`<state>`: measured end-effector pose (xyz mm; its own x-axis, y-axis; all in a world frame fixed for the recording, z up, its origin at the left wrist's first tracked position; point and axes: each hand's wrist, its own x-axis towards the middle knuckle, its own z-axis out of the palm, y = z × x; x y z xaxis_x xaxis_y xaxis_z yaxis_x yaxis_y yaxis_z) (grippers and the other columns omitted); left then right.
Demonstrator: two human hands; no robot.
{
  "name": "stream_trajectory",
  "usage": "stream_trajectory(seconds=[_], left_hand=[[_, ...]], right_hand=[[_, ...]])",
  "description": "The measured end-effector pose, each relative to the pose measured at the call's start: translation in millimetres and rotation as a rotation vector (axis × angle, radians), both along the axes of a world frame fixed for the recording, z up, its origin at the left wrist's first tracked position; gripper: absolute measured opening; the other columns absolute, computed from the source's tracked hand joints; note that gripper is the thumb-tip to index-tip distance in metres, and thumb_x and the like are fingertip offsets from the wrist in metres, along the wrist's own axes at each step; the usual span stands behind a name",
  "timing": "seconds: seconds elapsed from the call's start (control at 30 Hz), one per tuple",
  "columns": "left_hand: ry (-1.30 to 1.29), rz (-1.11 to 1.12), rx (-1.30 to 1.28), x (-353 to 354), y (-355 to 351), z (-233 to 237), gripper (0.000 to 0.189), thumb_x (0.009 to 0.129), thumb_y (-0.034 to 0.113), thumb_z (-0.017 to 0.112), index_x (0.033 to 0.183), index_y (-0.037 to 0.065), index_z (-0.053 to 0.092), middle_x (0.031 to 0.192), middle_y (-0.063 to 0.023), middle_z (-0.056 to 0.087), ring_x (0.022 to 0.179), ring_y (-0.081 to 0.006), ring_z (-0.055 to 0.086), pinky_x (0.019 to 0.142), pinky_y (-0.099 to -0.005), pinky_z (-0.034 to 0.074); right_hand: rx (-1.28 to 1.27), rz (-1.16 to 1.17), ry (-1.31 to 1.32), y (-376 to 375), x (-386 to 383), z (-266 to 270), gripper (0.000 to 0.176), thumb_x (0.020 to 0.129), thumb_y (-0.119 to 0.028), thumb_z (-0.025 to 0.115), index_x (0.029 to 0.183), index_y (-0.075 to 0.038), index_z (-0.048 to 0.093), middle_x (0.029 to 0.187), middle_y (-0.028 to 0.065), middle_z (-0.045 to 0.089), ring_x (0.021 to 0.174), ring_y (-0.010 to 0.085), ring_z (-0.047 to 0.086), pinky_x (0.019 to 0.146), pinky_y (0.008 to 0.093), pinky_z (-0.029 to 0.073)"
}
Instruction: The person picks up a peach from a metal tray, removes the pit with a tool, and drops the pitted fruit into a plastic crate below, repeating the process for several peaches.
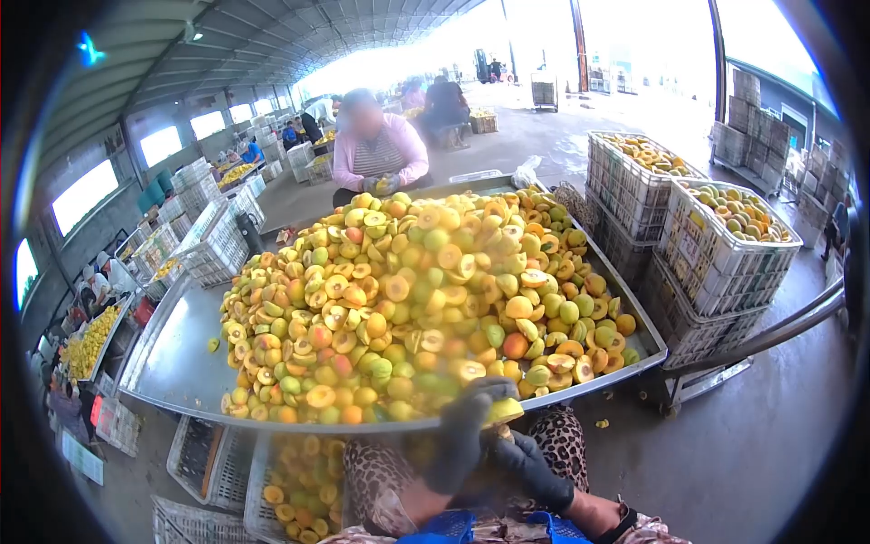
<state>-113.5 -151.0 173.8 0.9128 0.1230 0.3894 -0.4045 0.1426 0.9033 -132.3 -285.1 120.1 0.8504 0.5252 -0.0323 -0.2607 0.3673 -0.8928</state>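
Both hands wear dark gloves and meet above my lap, just off the tray's near edge. My left hand (460, 437), blurred, curls its fingers round a yellow peach half (504, 412). My right hand (535, 470) is closed just below that peach half. A small pale-brown piece shows at its fingertips; I cannot make out what it is. In front of me a large metal tray (181, 349) bears a heap of halved and whole peaches (362, 317), many cut faces turned up.
A crate (258, 471) of peach halves stands by my left leg. At right, stacked crates (716, 258) full of fruit rest on a trolley (716, 381) with a metal handle. Across the tray sits a co-worker (379, 154) in pink. More crates (217, 245) stand at left.
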Motion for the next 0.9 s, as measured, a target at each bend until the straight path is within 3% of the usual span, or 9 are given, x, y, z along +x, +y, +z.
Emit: stream_trajectory(seconds=[0.13,0.2,0.27,0.3,0.4,0.57,0.7,0.83,0.9], left_hand=[[0.022,0.010,-0.152,-13.7,-3.5,12.0,0.039,0.106,0.026,0.046,0.097,-0.004,0.069,0.094,-0.0151,0.072,0.089,-0.0228,0.068,0.086,-0.0348,0.055],[0.145,-0.156,-0.269,-10.9,10.7,15.0,0.039,0.105,0.027,0.047,0.093,-0.004,0.067,0.091,-0.0152,0.071,0.085,-0.0235,0.068,0.083,-0.0360,0.056],[0.159,-0.121,-0.174,-15.9,13.6,24.5,0.039,0.103,0.028,0.047,0.091,-0.003,0.067,0.087,-0.0163,0.070,0.080,-0.0244,0.069,0.080,-0.0377,0.056],[0.103,0.027,-0.020,-21.1,10.4,26.3,0.031,0.098,0.026,0.058,0.089,-0.004,0.065,0.086,-0.0169,0.070,0.079,-0.0244,0.069,0.077,-0.0375,0.056],[-0.409,0.160,0.338,-43.8,-7.6,41.1,0.041,0.104,0.029,0.051,0.086,-0.005,0.064,0.084,-0.0193,0.068,0.077,-0.0278,0.066,0.072,-0.0361,0.053],[0.000,-0.285,-0.093,-46.9,2.2,34.2,0.024,0.092,0.017,0.068,0.084,-0.005,0.065,0.085,-0.0149,0.069,0.077,-0.0252,0.069,0.074,-0.0359,0.056],[-0.199,-0.035,0.350,-38.2,8.0,19.5,0.048,0.104,0.035,0.053,0.079,-0.003,0.066,0.082,-0.0197,0.069,0.073,-0.0281,0.067,0.077,-0.0388,0.054],[0.143,-0.041,0.044,-35.5,24.9,10.9,0.047,0.109,0.040,0.043,0.086,0.002,0.059,0.080,-0.0173,0.067,0.072,-0.0287,0.067,0.076,-0.0388,0.056],[0.448,0.014,-0.239,-34.8,37.1,0.6,0.046,0.109,0.045,0.044,0.088,0.006,0.057,0.080,-0.0172,0.066,0.071,-0.0287,0.067,0.073,-0.0387,0.057]], right_hand=[[-0.059,0.044,-0.245,2.0,1.8,3.4,0.029,0.108,-0.027,0.053,0.120,-0.003,0.064,0.098,-0.0049,0.061,0.086,0.0060,0.053,0.071,0.0247,0.046],[0.021,0.186,-0.071,1.3,18.3,-58.9,0.025,0.107,-0.026,0.054,0.107,-0.003,0.065,0.092,-0.0059,0.059,0.084,0.0072,0.053,0.069,0.0271,0.046],[-0.041,0.281,0.078,-3.2,5.4,-2.4,0.020,0.103,-0.022,0.059,0.105,-0.003,0.064,0.089,-0.0050,0.058,0.083,0.0090,0.054,0.070,0.0275,0.048],[-0.048,0.203,-0.115,-1.3,-3.9,4.6,0.019,0.102,-0.020,0.060,0.106,-0.002,0.064,0.089,-0.0042,0.058,0.084,0.0094,0.055,0.070,0.0279,0.048],[-0.051,0.065,-0.554,-0.8,-19.8,18.4,0.017,0.098,-0.016,0.062,0.109,-0.002,0.062,0.088,-0.0013,0.058,0.084,0.0105,0.057,0.072,0.0289,0.049],[-0.009,0.213,-0.489,-6.9,-22.3,0.4,0.020,0.097,-0.015,0.059,0.112,-0.002,0.059,0.091,0.0028,0.061,0.084,0.0119,0.058,0.073,0.0302,0.050],[-0.041,0.331,-0.524,-7.1,-2.3,-1.5,0.022,0.099,-0.020,0.059,0.114,-0.002,0.059,0.090,0.0025,0.062,0.082,0.0132,0.059,0.073,0.0310,0.050],[-0.064,0.248,-0.792,18.7,20.1,-20.7,0.033,0.100,-0.030,0.062,0.123,-0.005,0.060,0.092,0.0118,0.067,0.084,0.0260,0.067,0.075,0.0381,0.053],[-0.323,0.342,-0.840,24.2,27.2,-32.6,0.043,0.098,-0.042,0.063,0.119,-0.005,0.059,0.084,0.0212,0.067,0.077,0.0404,0.068,0.070,0.0465,0.054]])
